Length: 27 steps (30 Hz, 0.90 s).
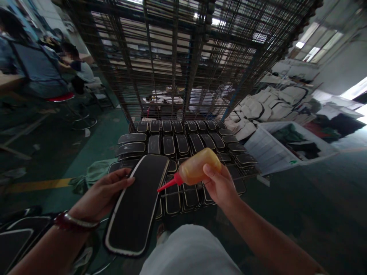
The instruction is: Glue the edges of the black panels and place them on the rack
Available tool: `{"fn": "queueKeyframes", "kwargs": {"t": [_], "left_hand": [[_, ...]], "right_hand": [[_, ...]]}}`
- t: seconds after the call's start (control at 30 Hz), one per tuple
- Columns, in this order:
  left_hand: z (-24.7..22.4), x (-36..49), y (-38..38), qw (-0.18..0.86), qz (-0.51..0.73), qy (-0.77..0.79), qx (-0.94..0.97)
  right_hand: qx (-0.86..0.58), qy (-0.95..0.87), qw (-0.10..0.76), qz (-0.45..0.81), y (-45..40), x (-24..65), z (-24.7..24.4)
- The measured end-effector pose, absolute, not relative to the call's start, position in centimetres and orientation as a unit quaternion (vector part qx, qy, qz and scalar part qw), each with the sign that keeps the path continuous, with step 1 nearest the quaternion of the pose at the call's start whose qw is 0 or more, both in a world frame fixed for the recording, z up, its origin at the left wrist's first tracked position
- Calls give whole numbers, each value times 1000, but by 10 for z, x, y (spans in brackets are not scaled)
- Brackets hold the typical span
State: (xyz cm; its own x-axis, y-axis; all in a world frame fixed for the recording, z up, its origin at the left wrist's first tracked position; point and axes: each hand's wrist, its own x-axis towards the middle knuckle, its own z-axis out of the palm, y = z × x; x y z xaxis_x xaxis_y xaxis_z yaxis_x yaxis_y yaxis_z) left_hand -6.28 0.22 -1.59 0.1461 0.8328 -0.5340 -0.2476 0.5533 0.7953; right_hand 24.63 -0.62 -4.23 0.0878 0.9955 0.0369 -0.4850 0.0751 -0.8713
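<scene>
Left hand: the left hand (104, 193) is clamped on the long edge of a black padded panel (137, 206), thumb lying across its upper face, fingers under it.
Panel: long, rounded at the corners, with a pale border; it slants from just beyond the left hand's thumb down toward the person's lap.
Right hand: the right hand (219, 185) is wrapped tight round the body of a yellow glue bottle (199, 166).
Bottle: tipped on its side, its red nozzle (169, 184) pointing away from the right hand toward the left one and ending right at the panel's right edge.
Beyond the hands: a wire rack (183, 168) carries rows of smaller black panels; a tall wire cage (183, 57) rises behind it.
Left wrist: a dark red bangle (75, 222).
Right of the right hand: a white bin (269, 151) with stacked pale pieces past it.
Far left: seated people at a surface.
</scene>
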Motion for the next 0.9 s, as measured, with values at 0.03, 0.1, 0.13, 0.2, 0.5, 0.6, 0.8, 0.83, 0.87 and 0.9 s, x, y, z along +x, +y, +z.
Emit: {"fn": "queueKeyframes", "kwargs": {"t": [0.03, 0.1, 0.13, 0.2, 0.5, 0.6, 0.8, 0.83, 0.87, 0.9], "left_hand": [[-16, -62, 2, 702, 387, 532, 272], [-17, -60, 1, 696, 396, 539, 263], [-17, -60, 1, 692, 400, 542, 259], [-18, -59, 0, 686, 405, 550, 251], [-16, -60, -1, 682, 424, 550, 231], [-19, -64, -1, 680, 436, 544, 229], [-27, -72, 0, 668, 468, 557, 159], [-29, -72, 1, 663, 474, 563, 137], [-31, -72, 1, 657, 481, 570, 113], [-34, -72, 2, 649, 491, 575, 84]], "right_hand": [[-360, -359, 639, 577, -9, 245, -43], [-356, -368, 634, 580, -13, 244, -45], [-354, -372, 629, 584, -15, 243, -45], [-350, -378, 616, 595, -19, 242, -45], [-286, -414, 559, 659, -32, 238, -40], [-279, -416, 556, 663, -32, 237, -45], [-272, -404, 571, 661, -25, 235, -46], [-269, -401, 576, 659, -23, 235, -46], [-267, -399, 582, 657, -22, 234, -46], [-266, -395, 588, 653, -21, 234, -46]]}}
